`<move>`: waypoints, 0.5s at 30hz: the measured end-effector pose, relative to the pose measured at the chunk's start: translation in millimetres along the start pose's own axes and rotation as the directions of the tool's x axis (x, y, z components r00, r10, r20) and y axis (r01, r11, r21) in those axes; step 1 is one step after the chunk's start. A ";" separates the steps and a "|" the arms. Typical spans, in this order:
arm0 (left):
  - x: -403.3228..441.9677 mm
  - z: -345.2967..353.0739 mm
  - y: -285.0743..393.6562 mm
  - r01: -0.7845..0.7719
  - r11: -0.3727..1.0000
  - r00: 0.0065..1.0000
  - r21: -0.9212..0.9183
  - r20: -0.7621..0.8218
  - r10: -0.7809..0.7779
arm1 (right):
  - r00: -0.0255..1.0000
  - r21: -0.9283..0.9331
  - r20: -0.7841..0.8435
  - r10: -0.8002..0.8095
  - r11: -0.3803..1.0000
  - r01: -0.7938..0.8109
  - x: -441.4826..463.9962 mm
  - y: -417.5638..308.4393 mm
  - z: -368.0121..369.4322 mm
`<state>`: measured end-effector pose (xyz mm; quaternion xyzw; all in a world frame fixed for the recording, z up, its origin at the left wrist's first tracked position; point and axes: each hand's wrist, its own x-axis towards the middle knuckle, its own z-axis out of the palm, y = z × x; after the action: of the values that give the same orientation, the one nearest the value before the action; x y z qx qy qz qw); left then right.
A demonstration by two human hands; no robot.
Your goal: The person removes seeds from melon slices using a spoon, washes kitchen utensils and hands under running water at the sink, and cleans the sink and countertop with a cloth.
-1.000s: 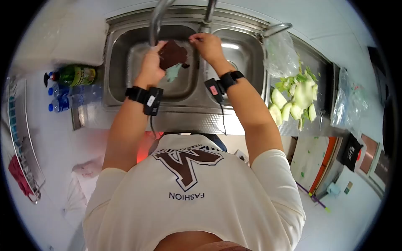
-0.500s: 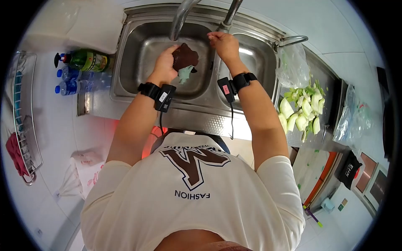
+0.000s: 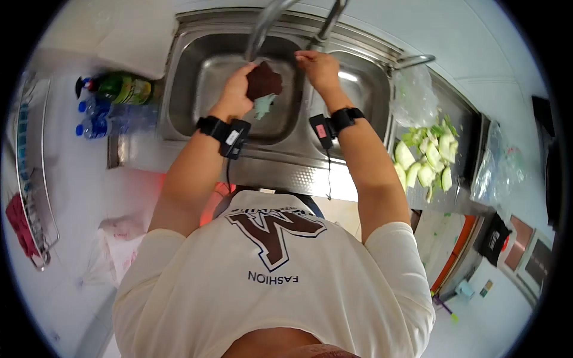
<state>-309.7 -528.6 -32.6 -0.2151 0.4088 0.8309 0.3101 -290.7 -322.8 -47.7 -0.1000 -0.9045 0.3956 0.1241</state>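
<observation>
Over the left sink basin, my left hand is closed on a dark brown cloth. A pale green piece hangs at the cloth's lower edge. My right hand is near the divider between the basins, below the tap base, its fingers pinched together. Whatever the pinch holds, if anything, is too small to make out. The curved faucet hangs just above my left hand.
Cut pale green vegetable pieces and a clear plastic bag lie on the right drainboard. At the left stand a green bottle and blue-capped water bottles. A wire rack is at the far left.
The view has shifted, so the sink appears further right than a second ago. My left hand still holds the cloth. A dark bit beside the cloth and on the divider no longer shows.
</observation>
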 end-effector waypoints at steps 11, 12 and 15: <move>23.9 -12.0 -2.7 -0.008 0.997 1.000 0.073 -0.004 0.008 | 0.999 0.055 0.004 0.041 0.998 -0.041 -10.9 -3.7 2.2; 23.7 -12.4 -2.1 -0.002 0.998 1.000 0.070 -0.007 0.002 | 1.000 0.029 -0.007 0.011 1.000 -0.010 -10.9 -3.4 1.5; 27.1 -10.8 -3.4 0.021 0.998 1.000 0.067 -0.019 -0.019 | 1.000 0.019 -0.014 0.001 1.000 -0.001 -7.7 1.5 4.6</move>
<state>-325.6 -526.5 -57.2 -0.2165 0.4372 0.8115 0.3216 -284.6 -327.1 -53.0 -0.1020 -0.8999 0.4033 0.1310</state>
